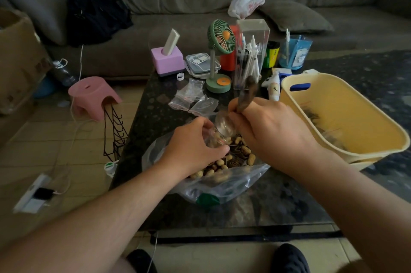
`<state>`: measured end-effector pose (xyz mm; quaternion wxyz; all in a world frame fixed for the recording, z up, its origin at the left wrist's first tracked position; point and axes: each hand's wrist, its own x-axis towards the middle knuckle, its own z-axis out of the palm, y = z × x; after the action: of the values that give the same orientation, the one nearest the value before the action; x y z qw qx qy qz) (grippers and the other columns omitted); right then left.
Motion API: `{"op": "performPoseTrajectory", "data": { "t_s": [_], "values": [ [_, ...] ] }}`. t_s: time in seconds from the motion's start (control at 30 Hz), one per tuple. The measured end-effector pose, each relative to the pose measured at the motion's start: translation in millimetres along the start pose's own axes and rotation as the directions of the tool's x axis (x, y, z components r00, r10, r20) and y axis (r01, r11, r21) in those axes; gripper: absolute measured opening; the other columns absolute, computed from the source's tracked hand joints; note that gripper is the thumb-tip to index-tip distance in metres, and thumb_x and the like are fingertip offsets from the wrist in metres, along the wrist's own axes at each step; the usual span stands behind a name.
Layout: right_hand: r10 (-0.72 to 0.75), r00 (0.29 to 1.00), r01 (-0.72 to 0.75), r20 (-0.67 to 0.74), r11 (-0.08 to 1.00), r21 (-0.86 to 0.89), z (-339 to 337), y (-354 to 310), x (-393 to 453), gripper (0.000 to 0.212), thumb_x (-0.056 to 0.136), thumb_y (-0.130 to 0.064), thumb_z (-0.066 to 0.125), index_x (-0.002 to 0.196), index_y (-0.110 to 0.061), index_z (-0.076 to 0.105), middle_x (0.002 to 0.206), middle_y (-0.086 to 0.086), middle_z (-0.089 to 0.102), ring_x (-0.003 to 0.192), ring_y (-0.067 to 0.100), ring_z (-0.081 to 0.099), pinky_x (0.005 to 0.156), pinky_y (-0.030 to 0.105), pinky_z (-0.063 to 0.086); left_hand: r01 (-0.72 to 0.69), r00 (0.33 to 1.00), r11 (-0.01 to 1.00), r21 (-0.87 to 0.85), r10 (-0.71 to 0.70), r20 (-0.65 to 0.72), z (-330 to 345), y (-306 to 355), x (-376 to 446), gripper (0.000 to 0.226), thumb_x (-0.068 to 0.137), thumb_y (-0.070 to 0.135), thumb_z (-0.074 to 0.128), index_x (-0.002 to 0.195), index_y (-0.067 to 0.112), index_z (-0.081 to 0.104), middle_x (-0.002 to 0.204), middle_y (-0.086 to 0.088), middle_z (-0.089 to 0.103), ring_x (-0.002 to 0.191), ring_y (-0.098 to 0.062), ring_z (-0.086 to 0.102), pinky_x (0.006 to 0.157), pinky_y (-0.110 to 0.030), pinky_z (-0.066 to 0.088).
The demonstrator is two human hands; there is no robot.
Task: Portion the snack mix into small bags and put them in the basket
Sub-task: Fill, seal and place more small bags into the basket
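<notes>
The large bag of snack mix (222, 161) is lying open at the near middle of the table (155, 103), under both hands. The basket (347, 117) is standing to its right. Empty small bags (191, 96) are lying just beyond it, with the desk fan (219, 50) and pen holder (251, 54) farther back.

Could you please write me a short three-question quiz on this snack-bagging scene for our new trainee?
1. True or false: the yellow basket already holds filled bags.
2. What does the right hand hold? A) a spoon B) a pen C) a fan
3. Where do the spare bags lie relative to the snack mix?

Key: 1 true. 2 A, the spoon. 3 Beyond it, toward the green fan.
</notes>
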<state>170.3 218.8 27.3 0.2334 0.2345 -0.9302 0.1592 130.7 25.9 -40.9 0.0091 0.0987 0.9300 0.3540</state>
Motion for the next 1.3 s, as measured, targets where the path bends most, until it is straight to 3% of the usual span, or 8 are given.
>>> {"op": "performPoseTrajectory", "data": {
  "t_s": [0.17, 0.33, 0.53, 0.73, 0.93, 1.13, 1.2, 1.3],
  "values": [
    [0.025, 1.000, -0.025, 0.006, 0.998, 0.051, 1, 6, 1, 0.033, 0.106, -0.038, 0.038, 0.109, -0.017, 0.063, 0.086, 0.000, 0.064, 0.073, 0.027, 0.063, 0.061, 0.046, 0.054, 0.016, 1.000, 1.000, -0.013, -0.016, 0.008, 0, -1, -1, 0.059, 0.073, 0.058, 0.088, 0.120, 0.038, 0.059, 0.102, 0.025, 0.064, 0.094, 0.013, 0.058, 0.076, -0.010, 0.046],
    [0.166, 0.985, -0.158, -0.058, 0.981, 0.110, -4, 16, -2, 0.018, 0.106, -0.030, 0.050, 0.103, -0.017, 0.063, 0.078, -0.004, 0.064, 0.066, 0.018, 0.060, 0.060, 0.042, 0.053, 0.046, 0.999, 0.996, -0.070, -0.047, -0.019, -6, -4, 0, 0.060, 0.075, 0.056, 0.089, 0.124, 0.038, 0.061, 0.099, 0.023, 0.071, 0.090, 0.012, 0.064, 0.075, -0.008, 0.046],
    [0.236, 0.957, -0.246, 0.167, 0.968, 0.043, 10, 25, -12, 0.020, 0.107, -0.034, 0.047, 0.091, -0.026, 0.057, 0.074, -0.010, 0.058, 0.063, 0.010, 0.056, 0.057, 0.033, 0.048, 0.067, 0.990, 0.949, -0.308, -0.101, -0.095, -14, -11, -1, 0.053, 0.078, 0.046, 0.090, 0.123, 0.034, 0.065, 0.098, 0.019, 0.078, 0.088, 0.010, 0.071, 0.084, -0.019, 0.057],
    [0.239, 0.940, -0.259, 0.243, 0.965, 0.053, 24, 32, -15, 0.020, 0.109, -0.034, 0.045, 0.092, -0.028, 0.053, 0.076, -0.010, 0.059, 0.067, 0.011, 0.058, 0.064, 0.040, 0.054, 0.285, 0.958, 0.767, -0.575, -0.211, 0.192, -8, -13, 3, 0.048, 0.085, 0.032, 0.087, 0.125, 0.032, 0.061, 0.104, 0.000, 0.081, 0.096, -0.018, 0.079, 0.088, -0.052, 0.065],
    [0.185, 0.925, -0.251, 0.332, 0.953, 0.168, 37, 26, -20, 0.017, 0.108, -0.033, 0.047, 0.094, -0.028, 0.055, 0.075, -0.011, 0.061, 0.066, 0.005, 0.058, 0.067, 0.037, 0.052, 0.364, 0.931, 0.721, -0.589, -0.279, 0.234, -4, -10, 10, 0.042, 0.089, 0.032, 0.084, 0.124, 0.029, 0.063, 0.111, 0.001, 0.077, 0.101, -0.017, 0.076, 0.090, -0.044, 0.064],
    [0.364, 0.857, -0.476, 0.365, 0.831, 0.287, 47, 25, -22, 0.018, 0.107, -0.037, 0.050, 0.092, -0.036, 0.059, 0.079, -0.007, 0.068, 0.072, 0.005, 0.063, 0.069, 0.033, 0.052, 0.444, 0.894, 0.507, -0.738, -0.301, 0.331, -3, -4, 9, 0.041, 0.093, 0.025, 0.080, 0.129, 0.019, 0.061, 0.121, -0.014, 0.076, 0.108, -0.029, 0.076, 0.088, -0.051, 0.064],
    [0.406, 0.825, -0.536, 0.393, 0.782, 0.318, 46, 24, -21, 0.017, 0.107, -0.035, 0.051, 0.093, -0.038, 0.061, 0.081, -0.008, 0.070, 0.072, 0.002, 0.066, 0.064, 0.021, 0.049, 0.440, 0.896, 0.432, -0.787, -0.265, 0.356, 0, 2, 8, 0.039, 0.095, 0.023, 0.077, 0.130, 0.015, 0.062, 0.121, -0.016, 0.076, 0.102, -0.029, 0.077, 0.080, -0.047, 0.065],
    [0.498, 0.752, -0.648, 0.431, 0.676, 0.350, 47, 26, -19, 0.016, 0.107, -0.033, 0.052, 0.097, -0.036, 0.064, 0.088, -0.007, 0.073, 0.071, -0.002, 0.069, 0.060, 0.015, 0.052, 0.404, 0.914, 0.425, -0.810, -0.209, 0.347, 0, 10, 6, 0.035, 0.096, 0.019, 0.075, 0.128, 0.013, 0.061, 0.114, -0.015, 0.075, 0.093, -0.026, 0.075, 0.072, -0.043, 0.064]
  ]
}}
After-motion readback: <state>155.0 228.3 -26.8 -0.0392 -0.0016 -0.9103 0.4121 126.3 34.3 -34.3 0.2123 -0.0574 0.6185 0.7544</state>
